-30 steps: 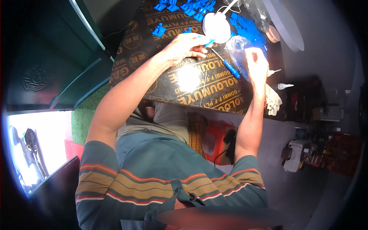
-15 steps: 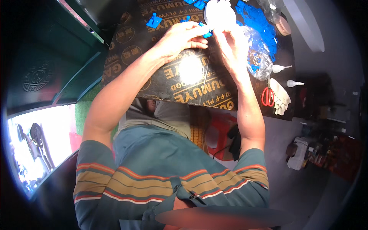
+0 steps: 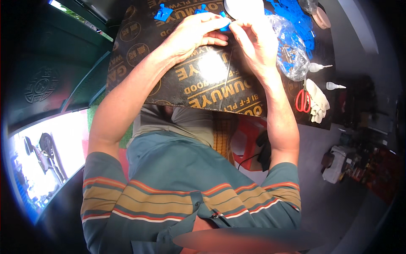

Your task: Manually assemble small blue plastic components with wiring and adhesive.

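Over the far part of the dark printed plywood table (image 3: pixel 173 91), my left hand (image 3: pixel 195 37) pinches a small blue plastic piece (image 3: pixel 224 27) between thumb and forefinger, its other fingers loosely curled. My right hand (image 3: pixel 257 42) meets it from the other side, thumb and forefinger closed at the edge of the piece. Whatever those right fingertips hold is too small and glaring to make out. Beyond my left hand lie two similar blue pieces, one a blue plastic part (image 3: pixel 163 13) standing apart, the other a blue part (image 3: pixel 201 9) close behind my knuckles.
A white round container (image 3: pixel 242 9) stands behind my right hand. Right of it are a heap of blue pieces (image 3: pixel 298 25) and a clear plastic bag (image 3: pixel 292 57) of small parts. Nozzle bottles (image 3: pixel 318 67), red-handled scissors (image 3: pixel 302 101) and a whitish glove (image 3: pixel 318 102) lie along the right side.
The view has shifted slightly, so the table and its things sit higher and farther out. Both hands stay together at the blue piece, with only a slight shift of the fingers.
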Demonstrator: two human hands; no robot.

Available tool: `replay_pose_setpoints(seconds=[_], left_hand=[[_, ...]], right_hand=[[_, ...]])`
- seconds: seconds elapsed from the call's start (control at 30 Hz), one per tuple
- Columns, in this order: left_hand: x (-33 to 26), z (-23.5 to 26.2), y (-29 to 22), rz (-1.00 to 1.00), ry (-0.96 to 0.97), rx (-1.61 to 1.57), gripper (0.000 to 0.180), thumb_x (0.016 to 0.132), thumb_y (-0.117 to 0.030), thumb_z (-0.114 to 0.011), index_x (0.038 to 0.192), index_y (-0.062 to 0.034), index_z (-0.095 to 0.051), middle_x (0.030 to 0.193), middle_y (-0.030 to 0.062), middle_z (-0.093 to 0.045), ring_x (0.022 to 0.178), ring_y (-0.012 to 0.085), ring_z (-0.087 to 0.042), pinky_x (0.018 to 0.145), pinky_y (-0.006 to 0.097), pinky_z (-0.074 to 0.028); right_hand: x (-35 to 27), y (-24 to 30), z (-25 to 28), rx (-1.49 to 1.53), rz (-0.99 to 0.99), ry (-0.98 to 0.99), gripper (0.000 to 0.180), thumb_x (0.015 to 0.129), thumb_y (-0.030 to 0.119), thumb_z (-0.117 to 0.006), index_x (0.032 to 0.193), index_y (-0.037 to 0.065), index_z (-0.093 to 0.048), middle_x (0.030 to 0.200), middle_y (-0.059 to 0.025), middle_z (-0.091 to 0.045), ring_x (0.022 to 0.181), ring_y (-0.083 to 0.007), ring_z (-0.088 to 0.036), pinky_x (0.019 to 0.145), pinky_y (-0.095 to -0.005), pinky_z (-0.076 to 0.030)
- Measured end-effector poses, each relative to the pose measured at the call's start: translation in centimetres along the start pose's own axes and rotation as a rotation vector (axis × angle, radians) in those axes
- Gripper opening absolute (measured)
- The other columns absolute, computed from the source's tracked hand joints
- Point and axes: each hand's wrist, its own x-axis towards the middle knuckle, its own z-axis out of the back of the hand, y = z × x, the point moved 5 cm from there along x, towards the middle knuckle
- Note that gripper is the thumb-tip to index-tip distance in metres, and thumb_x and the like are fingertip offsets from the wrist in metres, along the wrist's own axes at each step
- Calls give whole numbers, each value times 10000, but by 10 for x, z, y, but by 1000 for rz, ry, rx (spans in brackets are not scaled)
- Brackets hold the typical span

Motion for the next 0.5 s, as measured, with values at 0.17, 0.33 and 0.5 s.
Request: replay_pose_setpoints(seconds=[0.17,0.33,0.5], left_hand=[[1,2,3,7,-11,28,294,1072,-234,-644,1229,12,-679,1118,86,-707,987,168,-726,949,328,-627],[-1,1,0,2,-8,73,302,1070,-252,-649,1215,11,-684,1086,86,-714,986,158,-726,935,316,-624],[-3,-2,-4,3,-8,131,311,1047,-269,-686,1202,0,-697,1077,76,-719,942,132,-729,917,289,-614]], right_hand=[[-2,-5,-2,9,-72,23,152,968,188,-784,1058,68,-761,884,-52,-747,740,-132,-716,695,-278,-578],[1,3,0,73,-121,20,170,954,209,-801,1065,83,-772,865,-35,-741,725,-87,-692,676,-250,-558],[-10,-26,-1,189,-517,70,292,939,267,-820,1140,64,-759,849,-24,-733,707,-65,-672,667,-237,-546]])
